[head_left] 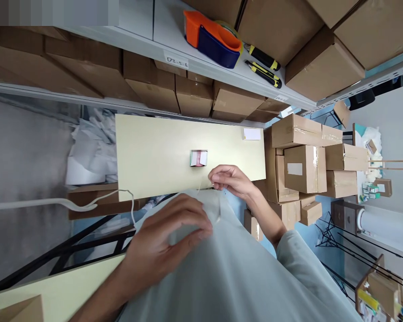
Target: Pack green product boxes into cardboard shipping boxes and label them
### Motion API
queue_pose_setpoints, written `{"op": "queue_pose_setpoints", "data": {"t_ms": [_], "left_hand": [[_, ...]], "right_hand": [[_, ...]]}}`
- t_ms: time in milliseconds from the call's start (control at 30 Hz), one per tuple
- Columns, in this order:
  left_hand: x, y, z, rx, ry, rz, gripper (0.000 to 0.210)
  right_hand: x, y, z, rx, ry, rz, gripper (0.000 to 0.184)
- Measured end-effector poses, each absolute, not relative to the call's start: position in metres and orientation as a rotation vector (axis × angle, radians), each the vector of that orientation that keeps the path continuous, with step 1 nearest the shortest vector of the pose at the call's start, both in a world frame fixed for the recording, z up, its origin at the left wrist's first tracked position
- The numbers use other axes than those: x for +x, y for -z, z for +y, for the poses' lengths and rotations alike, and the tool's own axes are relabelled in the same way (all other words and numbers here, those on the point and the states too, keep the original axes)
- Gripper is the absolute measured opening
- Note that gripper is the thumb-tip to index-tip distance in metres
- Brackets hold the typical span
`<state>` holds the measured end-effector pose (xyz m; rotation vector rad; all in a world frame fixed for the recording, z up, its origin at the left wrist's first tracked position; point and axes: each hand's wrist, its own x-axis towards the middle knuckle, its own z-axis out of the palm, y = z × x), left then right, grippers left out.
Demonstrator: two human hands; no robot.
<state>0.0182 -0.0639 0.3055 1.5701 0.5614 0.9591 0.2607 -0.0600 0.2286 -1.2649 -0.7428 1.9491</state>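
Observation:
My left hand point(174, 228) is held low in front of the pale grey-green shirt point(242, 268), its thumb and fingertips brought together in a pinch. Higher up and to the right, my right hand point(231, 179) also pinches, close to the near edge of the cream table point(154, 152). A faint, thin strand point(199, 185) shows between the two hands; I cannot make out what it is or where it ends. Beyond the right fingertips, a small open box point(199, 158) with something pink inside stands on the table, touched by neither hand.
A white box point(251, 134) lies at the table's far right corner. Above the table runs a shelf with an orange and blue tape dispenser point(213, 38) and two utility knives point(263, 67). Cartons point(304, 167) are stacked at right. A white cable point(70, 205) hangs at left.

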Motion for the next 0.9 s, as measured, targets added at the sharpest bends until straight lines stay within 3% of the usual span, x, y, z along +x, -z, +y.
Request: {"op": "queue_pose_setpoints", "data": {"t_ms": [233, 400, 633, 900], "left_hand": [[0.002, -0.262, -0.074, 1.264, -1.107, 1.332, 0.007], [0.017, -0.200, -0.072, 0.611, -1.088, 1.445, 0.034], [0.042, -0.160, -0.081, 0.099, -1.074, 1.278, 0.042], [0.066, -0.137, -0.091, -0.174, -1.214, 1.275, 0.031]], "right_hand": [[0.274, -0.251, -0.061, -1.598, -1.234, -1.026, 0.031], [0.272, -0.263, -0.048, -1.675, -0.950, -1.324, 0.020], [0.279, -0.239, 0.015, -1.741, -1.063, -1.744, 0.006], [0.286, -0.170, 0.094, -1.626, -1.384, -2.036, 0.013]]}}
